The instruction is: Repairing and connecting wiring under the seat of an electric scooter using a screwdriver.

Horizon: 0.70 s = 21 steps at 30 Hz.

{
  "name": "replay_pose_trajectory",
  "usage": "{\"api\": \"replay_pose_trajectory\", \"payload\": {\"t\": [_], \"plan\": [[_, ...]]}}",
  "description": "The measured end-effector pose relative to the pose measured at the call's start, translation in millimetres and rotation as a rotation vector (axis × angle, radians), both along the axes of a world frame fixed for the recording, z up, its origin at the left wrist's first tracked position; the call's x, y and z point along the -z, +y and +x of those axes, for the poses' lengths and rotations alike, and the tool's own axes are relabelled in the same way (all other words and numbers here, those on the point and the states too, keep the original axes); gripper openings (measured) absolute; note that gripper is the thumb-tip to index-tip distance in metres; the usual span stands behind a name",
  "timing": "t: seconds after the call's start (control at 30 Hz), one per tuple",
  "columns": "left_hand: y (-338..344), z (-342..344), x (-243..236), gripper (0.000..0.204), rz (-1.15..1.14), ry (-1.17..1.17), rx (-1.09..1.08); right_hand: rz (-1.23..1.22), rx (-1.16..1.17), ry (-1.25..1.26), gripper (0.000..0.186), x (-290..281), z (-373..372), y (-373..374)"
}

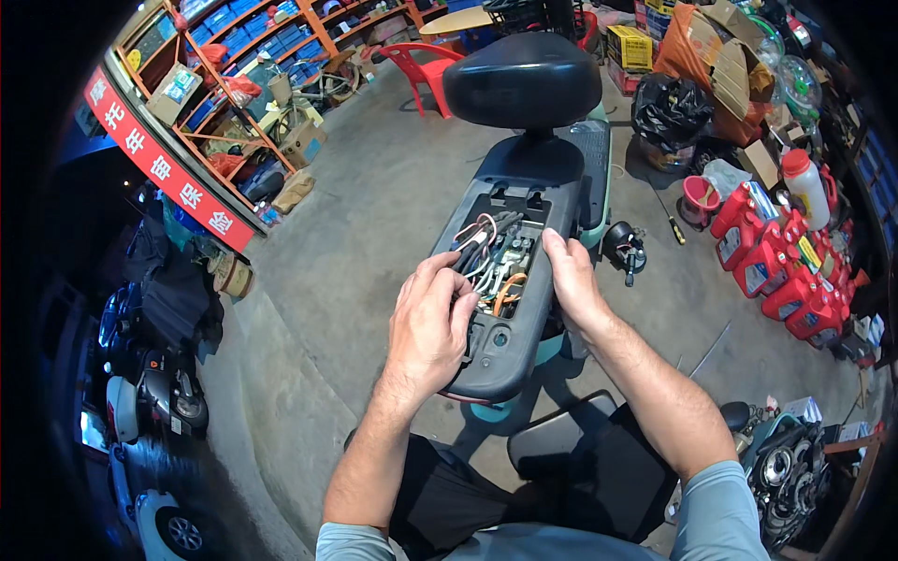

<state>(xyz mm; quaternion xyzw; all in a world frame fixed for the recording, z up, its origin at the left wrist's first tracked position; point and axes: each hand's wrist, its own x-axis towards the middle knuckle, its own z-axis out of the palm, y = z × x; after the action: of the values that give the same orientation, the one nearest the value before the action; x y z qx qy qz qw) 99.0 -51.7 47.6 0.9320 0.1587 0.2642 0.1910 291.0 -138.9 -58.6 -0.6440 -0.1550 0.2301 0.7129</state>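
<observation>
housing (505, 377) of dark plastic, long and round-ended, lies between the two grips, part of a pale green vehicle body (593, 230). its top has a recessed opening, packed with wires (484, 271): a thick dark bundle slants along the side near the left grip (428, 318), with pale strands beside it, a pinkish loop above and an orange loop (508, 292) toward the near end, among small metal fittings.

the left grip arches over the left edge, thumb and fingers curled just beside the wires; whether they are together on a strand i cannot tell. the right grip (572, 280) rests at the right edge, thumb on the rim and the other fingers hidden down the outer side, so how firmly it is clamped i cannot tell.

the rim borders the opening between the grips, leaving a narrow gap there. beyond both grips, a black padded seat (522, 82) stands over the far end. left of the left grip stretches a broad area of grey floor (318, 280); right of the right grip, a round black part (622, 245) and a screwdriver (674, 227) lie near, red jugs (767, 266) farther off.
</observation>
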Motion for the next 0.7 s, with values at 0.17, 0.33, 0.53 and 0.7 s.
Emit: {"api": "replay_pose_trajectory", "payload": {"t": [0.17, 0.33, 0.53, 0.7], "plan": [[-11, 2, -2, 0.010, 0.053, 0.027, 0.010, 0.008, 0.043, 0.087, 0.058, -10, -5, -14], [-20, 6, -3, 0.010, 0.082, 0.031, 0.019, 0.036, 0.058, 0.044, 0.058, 0, 2, -16], [-26, -9, -5, 0.008, -0.038, 0.039, 0.006, -0.050, 0.072, 0.010, 0.060, -9, -23, -22], [-22, -31, -6, 0.007, -0.034, 0.038, 0.005, -0.116, -0.005, -0.008, 0.063, -30, -49, -32]]}}
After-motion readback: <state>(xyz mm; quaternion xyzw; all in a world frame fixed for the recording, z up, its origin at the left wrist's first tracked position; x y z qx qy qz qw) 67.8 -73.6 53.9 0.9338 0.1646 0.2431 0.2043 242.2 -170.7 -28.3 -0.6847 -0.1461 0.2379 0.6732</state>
